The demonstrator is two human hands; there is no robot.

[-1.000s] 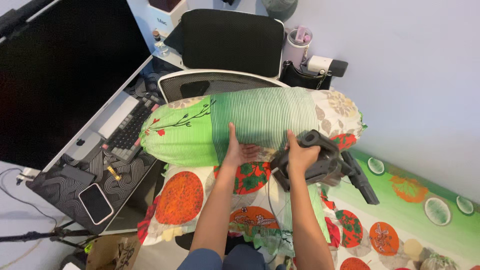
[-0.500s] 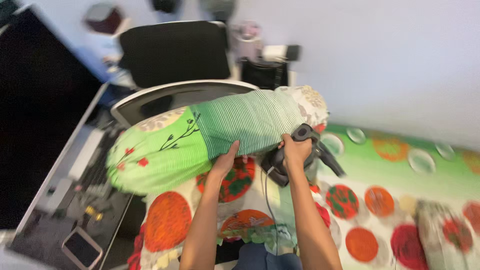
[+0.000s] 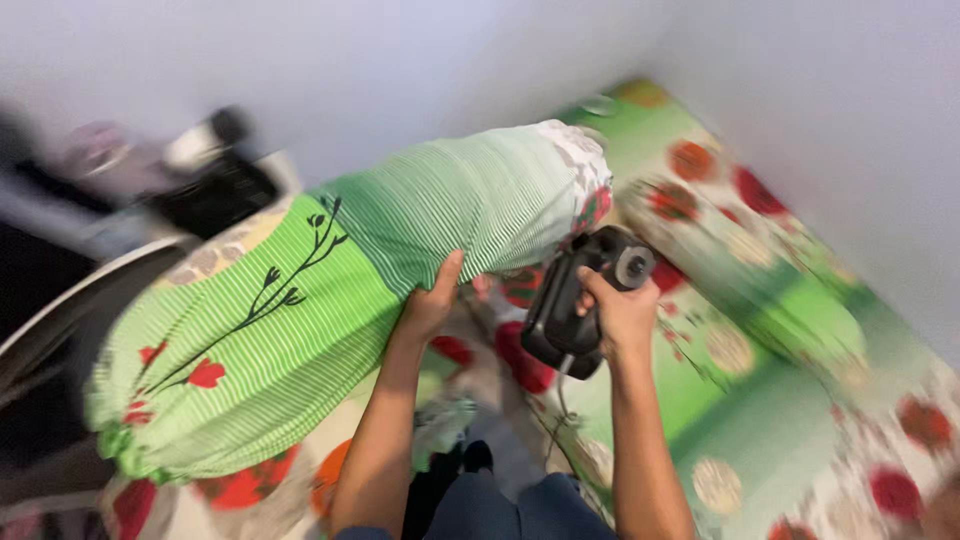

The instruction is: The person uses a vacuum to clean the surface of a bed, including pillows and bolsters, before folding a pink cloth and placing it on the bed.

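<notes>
Green striped cotton covered the long bolster pillow (image 3: 330, 300), which was printed with a black branch and red blossoms and was held up at a slant above the bed, its far end raised toward the wall. The left hand (image 3: 430, 300) was pressed against the pillow's underside near its middle, fingers curled up onto the fabric and thumb raised along it. A black handheld vacuum cleaner (image 3: 580, 300) was gripped by the right hand (image 3: 620, 315), whose fingers were wrapped closed around the handle; the machine was held just beside the pillow's raised end, and whether the two touched could not be told through the blur. A thin cord hung down from the vacuum between the forearms. Below lay a bedsheet (image 3: 760, 400) patterned with green ground and red and orange circles. A white-framed mesh chair (image 3: 70, 310) was seen at the left, blurred.
</notes>
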